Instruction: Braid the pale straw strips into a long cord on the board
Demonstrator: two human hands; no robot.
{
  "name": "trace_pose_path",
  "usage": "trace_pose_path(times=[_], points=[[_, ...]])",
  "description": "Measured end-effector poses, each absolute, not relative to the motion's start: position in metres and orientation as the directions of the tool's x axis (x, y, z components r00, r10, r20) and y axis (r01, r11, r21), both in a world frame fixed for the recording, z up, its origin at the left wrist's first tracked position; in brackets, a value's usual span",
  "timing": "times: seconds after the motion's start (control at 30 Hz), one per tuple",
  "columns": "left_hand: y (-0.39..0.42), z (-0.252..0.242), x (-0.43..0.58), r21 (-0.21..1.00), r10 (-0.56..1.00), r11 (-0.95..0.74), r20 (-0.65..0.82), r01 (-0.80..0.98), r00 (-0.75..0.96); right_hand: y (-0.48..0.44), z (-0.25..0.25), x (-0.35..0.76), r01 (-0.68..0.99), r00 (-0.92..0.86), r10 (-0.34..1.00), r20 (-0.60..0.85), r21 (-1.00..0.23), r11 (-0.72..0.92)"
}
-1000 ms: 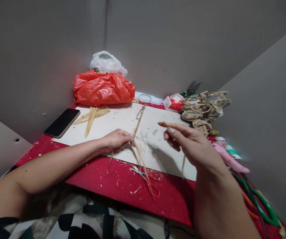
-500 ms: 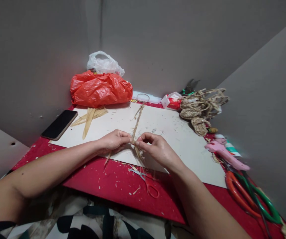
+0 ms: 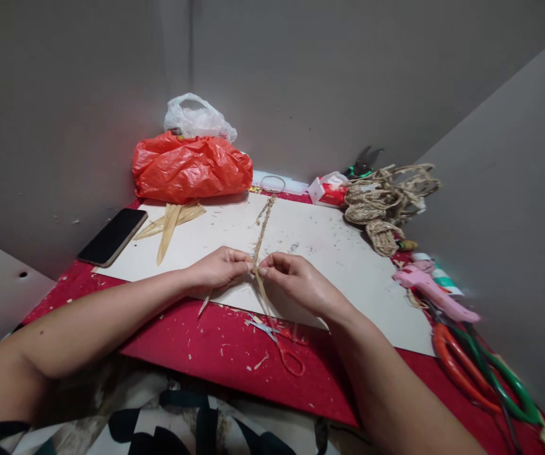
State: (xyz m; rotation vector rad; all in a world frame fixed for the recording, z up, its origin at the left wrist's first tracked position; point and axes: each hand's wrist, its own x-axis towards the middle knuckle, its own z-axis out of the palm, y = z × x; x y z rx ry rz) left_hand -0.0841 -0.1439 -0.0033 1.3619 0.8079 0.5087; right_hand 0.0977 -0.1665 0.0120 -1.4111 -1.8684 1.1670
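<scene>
Apparently pinching braid (image 3: 263, 232) with nearly closed left hand (image 3: 222, 268) and right hand (image 3: 295, 281), near white surface's (image 3: 371, 291) front edge; could unravel from slackened grip.

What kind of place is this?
Probably a little craft table: there's a braided strip on it, red-handled scissors below that, and a bundle of tan cord on the right.

One braid (image 3: 262, 232), one phone (image 3: 113, 237), two plastic bags (image 3: 191, 167)

Bare forearms (image 3: 125, 313), patterned garment (image 3: 168, 424) (black, white)
</scene>
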Motion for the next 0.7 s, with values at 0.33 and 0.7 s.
trace_pose_path(times=[0.33, 0.7], points=[[-0.141, -0.004, -0.080, 0.980, 0.735, 0.000, -0.136, 0.200, 0.665, -0.169, 0.009, 0.096, 0.772, -0.307, 0.950, 0.056, -0.569, 0.283], [-0.141, 0.005, -0.082, 0.955, 0.737, 0.161, -0.285, 0.250, 0.614, -0.180, 0.011, 0.087, 0.892, -0.354, 0.916, 0.190, -0.225, 0.392]])
